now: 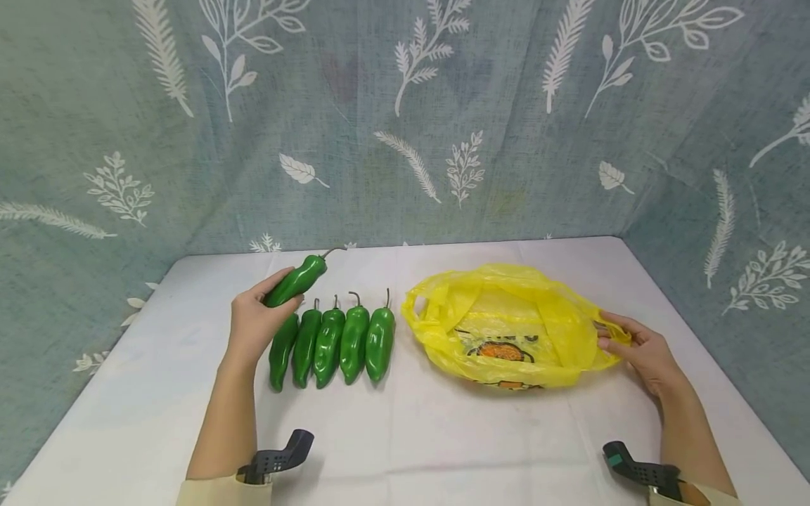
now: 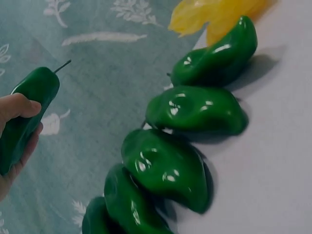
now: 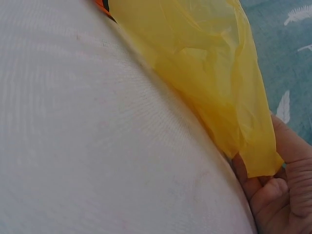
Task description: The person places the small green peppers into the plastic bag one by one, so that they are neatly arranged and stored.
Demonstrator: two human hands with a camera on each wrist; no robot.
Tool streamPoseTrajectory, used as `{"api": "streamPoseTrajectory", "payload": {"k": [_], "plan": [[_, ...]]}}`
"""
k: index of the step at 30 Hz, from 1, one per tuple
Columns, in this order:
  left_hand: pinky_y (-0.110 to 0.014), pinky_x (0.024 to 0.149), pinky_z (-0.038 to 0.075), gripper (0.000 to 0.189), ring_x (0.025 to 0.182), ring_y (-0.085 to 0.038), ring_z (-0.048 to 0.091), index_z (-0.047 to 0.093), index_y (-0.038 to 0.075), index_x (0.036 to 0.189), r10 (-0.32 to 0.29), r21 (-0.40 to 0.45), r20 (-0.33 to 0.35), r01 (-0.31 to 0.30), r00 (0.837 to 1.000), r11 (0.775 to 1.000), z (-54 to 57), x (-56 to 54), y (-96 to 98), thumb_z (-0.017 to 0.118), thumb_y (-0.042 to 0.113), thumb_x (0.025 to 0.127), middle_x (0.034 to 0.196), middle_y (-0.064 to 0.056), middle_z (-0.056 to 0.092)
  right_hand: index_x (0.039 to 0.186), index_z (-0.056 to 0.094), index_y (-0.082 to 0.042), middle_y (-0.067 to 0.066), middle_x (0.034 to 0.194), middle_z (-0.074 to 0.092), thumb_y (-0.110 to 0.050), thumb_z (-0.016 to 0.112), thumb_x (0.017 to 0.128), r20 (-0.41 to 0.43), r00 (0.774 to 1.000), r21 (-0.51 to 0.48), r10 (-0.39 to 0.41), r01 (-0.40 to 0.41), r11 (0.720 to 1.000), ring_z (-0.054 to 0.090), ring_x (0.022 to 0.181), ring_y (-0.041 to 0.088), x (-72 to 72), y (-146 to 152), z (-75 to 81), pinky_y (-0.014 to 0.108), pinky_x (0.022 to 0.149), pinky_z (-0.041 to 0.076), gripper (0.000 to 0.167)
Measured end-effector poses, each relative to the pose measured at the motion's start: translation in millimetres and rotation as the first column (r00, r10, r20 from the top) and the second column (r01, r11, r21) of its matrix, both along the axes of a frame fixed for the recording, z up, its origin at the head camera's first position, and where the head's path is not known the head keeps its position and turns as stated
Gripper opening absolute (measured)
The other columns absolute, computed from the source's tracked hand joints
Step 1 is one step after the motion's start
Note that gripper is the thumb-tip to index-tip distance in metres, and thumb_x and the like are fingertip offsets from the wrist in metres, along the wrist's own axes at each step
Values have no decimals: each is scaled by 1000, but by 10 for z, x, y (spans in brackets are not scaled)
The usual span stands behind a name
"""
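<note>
My left hand [image 1: 252,320] grips a glossy green chili pepper [image 1: 304,277] above the table, its thin stem pointing up to the right. The left wrist view shows the thumb and fingers on opposite sides of this pepper [image 2: 43,87]. Just beneath and to the right, several more green peppers [image 1: 330,343] lie side by side in a row, stems toward the back. On the right, a yellow plastic bag [image 1: 436,344] lies with its mouth spread. My right hand [image 1: 647,357] holds the bag's right handle [image 3: 258,153], fingers partly hidden behind the plastic.
A white cloth covers the table [image 1: 455,443]. Behind it and at both sides hangs a grey-green curtain [image 1: 354,190] with white leaf prints. The bag's left handle loop [image 1: 411,309] sits close to the rightmost pepper. Dark camera mounts [image 1: 278,457] are worn on both wrists.
</note>
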State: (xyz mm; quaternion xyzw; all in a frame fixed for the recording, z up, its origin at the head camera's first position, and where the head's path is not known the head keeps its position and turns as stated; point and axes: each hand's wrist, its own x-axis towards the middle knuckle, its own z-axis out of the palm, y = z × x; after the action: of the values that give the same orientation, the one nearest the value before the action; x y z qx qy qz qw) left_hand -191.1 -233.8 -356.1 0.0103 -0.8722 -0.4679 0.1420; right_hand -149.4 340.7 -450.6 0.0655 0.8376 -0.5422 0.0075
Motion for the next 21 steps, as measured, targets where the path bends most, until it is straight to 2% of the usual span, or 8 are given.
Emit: {"api": "streamPoseTrajectory", "payload": {"k": [5,10,13,17,21], "plan": [[-13,70,46,49,101,-22,55,56,15,133,-44,-23,-29,43,999,999,86,-75,98,68,19,86,129,-13,58,144,40,-11,10,151,31,-36,68,86,2,1000,1,1,-1,1000,37,113,-4,-2,-3,2,6,92,38,68],[-14,68,47,49,97,-21,56,57,15,133,-103,-24,-52,102,993,995,149,-181,204,69,18,86,129,-12,59,144,39,-11,10,153,29,-38,67,86,18,1000,15,-5,5,1000,31,132,20,-9,6,12,8,96,36,69],[-16,67,48,48,93,-20,56,57,15,132,-147,-22,-56,146,987,989,174,-239,284,69,18,85,129,-12,59,145,39,-12,7,153,29,-38,67,87,17,1000,13,-6,6,1000,26,135,26,-14,14,15,9,97,35,69],[-21,67,49,48,91,-21,57,58,15,132,-197,-8,-68,197,978,980,200,-287,414,69,15,85,129,-11,59,144,40,-12,0,147,35,-34,67,87,5,1000,-18,6,-6,1000,30,132,18,-15,20,9,8,96,36,67],[-30,75,52,47,98,-24,60,59,14,130,-255,0,-91,256,963,967,227,-343,578,69,12,85,129,-11,59,144,41,-12,-7,140,39,-32,67,88,-3,1000,-38,16,-16,999,34,123,4,-12,29,-7,6,94,37,65]]}}
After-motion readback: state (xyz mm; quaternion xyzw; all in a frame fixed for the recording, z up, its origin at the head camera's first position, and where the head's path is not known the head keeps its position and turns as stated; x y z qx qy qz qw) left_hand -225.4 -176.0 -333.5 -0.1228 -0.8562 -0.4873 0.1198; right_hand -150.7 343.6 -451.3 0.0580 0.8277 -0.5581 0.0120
